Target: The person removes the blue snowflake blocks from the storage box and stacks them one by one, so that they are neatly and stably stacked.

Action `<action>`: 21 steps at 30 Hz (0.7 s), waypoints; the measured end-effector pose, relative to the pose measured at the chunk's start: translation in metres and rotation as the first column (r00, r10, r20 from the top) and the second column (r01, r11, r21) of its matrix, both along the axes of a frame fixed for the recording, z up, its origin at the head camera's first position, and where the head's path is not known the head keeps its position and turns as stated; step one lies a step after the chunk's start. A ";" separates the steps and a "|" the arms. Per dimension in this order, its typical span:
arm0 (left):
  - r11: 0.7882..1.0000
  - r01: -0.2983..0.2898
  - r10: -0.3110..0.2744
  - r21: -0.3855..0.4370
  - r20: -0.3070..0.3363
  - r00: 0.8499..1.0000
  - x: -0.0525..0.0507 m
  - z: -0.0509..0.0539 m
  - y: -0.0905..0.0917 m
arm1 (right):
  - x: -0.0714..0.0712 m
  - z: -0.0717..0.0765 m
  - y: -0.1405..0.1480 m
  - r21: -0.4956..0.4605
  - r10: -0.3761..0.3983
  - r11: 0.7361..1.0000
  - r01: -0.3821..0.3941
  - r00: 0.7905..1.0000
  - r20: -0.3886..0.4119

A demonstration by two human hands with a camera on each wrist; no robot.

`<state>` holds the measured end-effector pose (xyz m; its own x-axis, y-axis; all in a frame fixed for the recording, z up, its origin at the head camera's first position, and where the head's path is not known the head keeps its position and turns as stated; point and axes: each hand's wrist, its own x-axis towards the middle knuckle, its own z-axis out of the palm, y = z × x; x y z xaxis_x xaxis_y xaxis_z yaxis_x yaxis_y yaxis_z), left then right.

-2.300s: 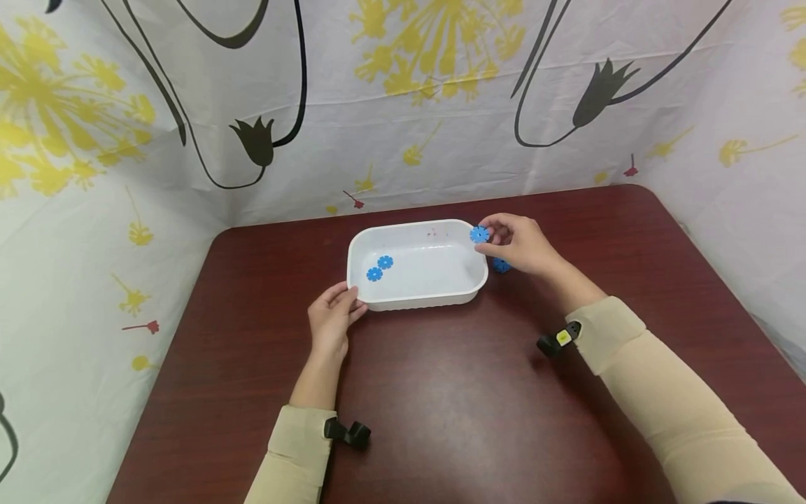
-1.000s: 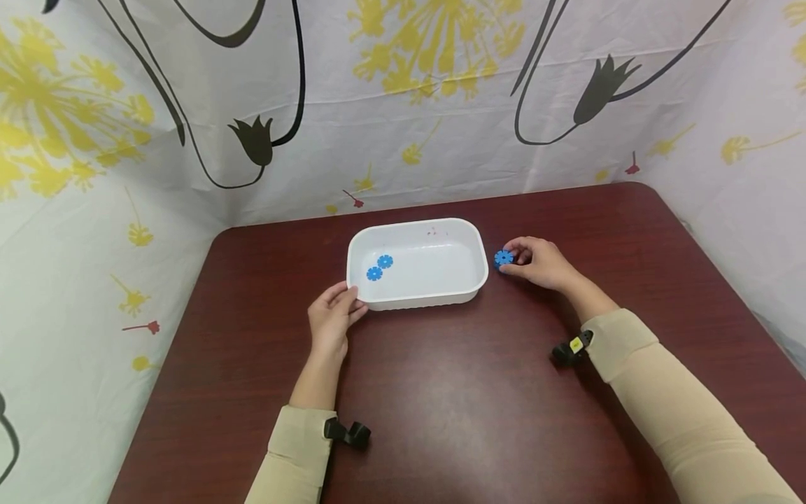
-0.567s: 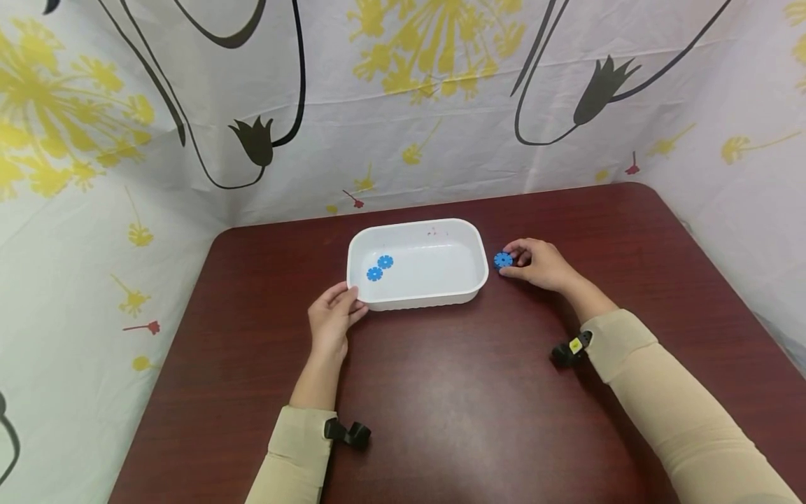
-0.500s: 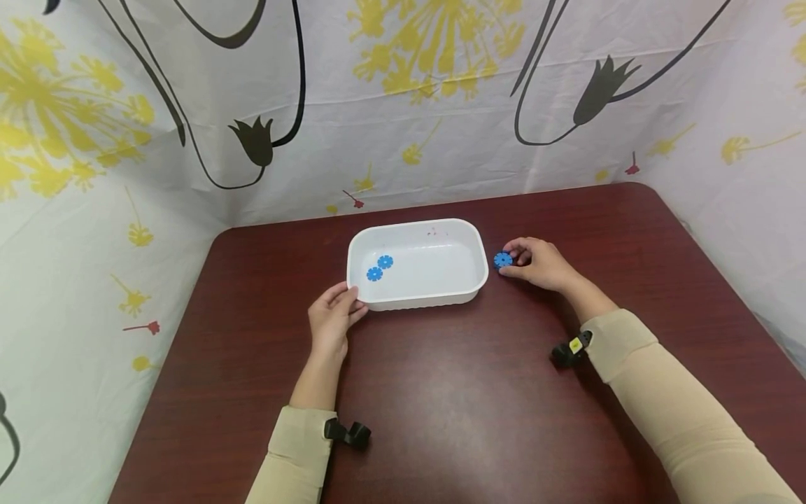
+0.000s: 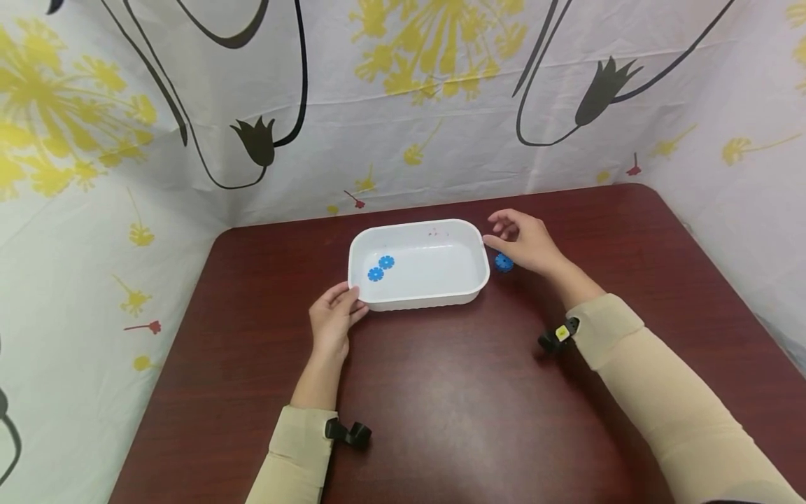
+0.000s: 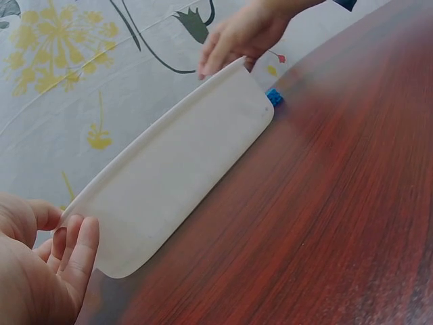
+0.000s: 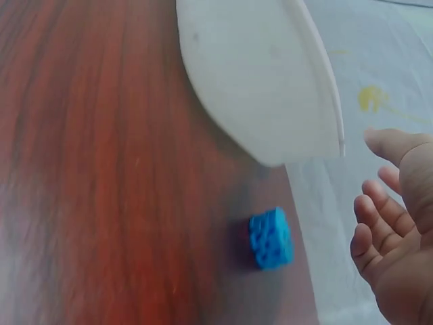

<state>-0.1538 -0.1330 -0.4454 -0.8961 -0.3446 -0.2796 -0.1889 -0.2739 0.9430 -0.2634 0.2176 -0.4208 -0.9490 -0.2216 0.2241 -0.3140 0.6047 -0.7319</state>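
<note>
My left hand (image 5: 330,318) pinches the near left corner of a white plastic tray (image 5: 418,304), thumb at the rim and fingers against the outside wall. Two blue notched discs (image 5: 376,274), like interlocking toy discs, lie side by side inside it toward the left. Just right of the tray, a small stack of such blue discs (image 7: 272,238) stands on the table. My right hand (image 5: 525,241) hovers above and behind that stack, close to the tray's right rim. Its thumb and fingers are apart with nothing between them, as the right wrist view also shows.
The dark red wooden table (image 5: 434,399) extends around the tray. A white cloth (image 5: 378,140) with yellow and dark flower patterns hangs behind and at both sides. Black camera mounts (image 5: 359,435) sit on both wrists.
My right hand brought a blue disc from the tray's right rim down onto the stack and let go of it. It has since lifted up and left. My left hand has stayed put.
</note>
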 end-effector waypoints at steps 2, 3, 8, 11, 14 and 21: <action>1.000 0.001 -0.001 -0.003 0.000 1.000 0.000 0.000 0.000 | -0.001 0.003 -0.008 -0.012 0.014 1.000 -0.014 1.000 -0.017; 1.000 0.001 -0.001 -0.004 -0.001 1.000 0.000 0.000 0.000 | -0.001 0.005 -0.012 -0.020 0.021 1.000 -0.022 0.999 -0.025; 1.000 0.003 -0.003 -0.005 0.001 1.000 0.000 0.000 0.000 | -0.003 0.010 -0.032 -0.056 0.067 0.996 -0.071 0.996 -0.062; 1.000 0.001 -0.001 -0.001 -0.001 1.000 0.000 0.001 0.000 | -0.004 0.011 -0.043 -0.065 0.087 0.994 -0.092 0.993 -0.081; 1.000 0.002 -0.002 0.001 -0.006 1.000 0.000 0.002 0.001 | -0.005 0.011 -0.052 -0.063 0.104 0.992 -0.111 0.989 -0.100; 1.000 -0.001 0.002 0.013 -0.004 1.000 0.000 0.002 0.000 | -0.003 0.011 -0.071 -0.074 0.149 0.985 -0.159 0.982 -0.118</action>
<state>-0.1534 -0.1335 -0.4438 -0.8967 -0.3422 -0.2808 -0.1849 -0.2869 0.9400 -0.2666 0.1462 -0.4097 -0.8730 -0.3393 0.3502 -0.4811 0.4817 -0.7325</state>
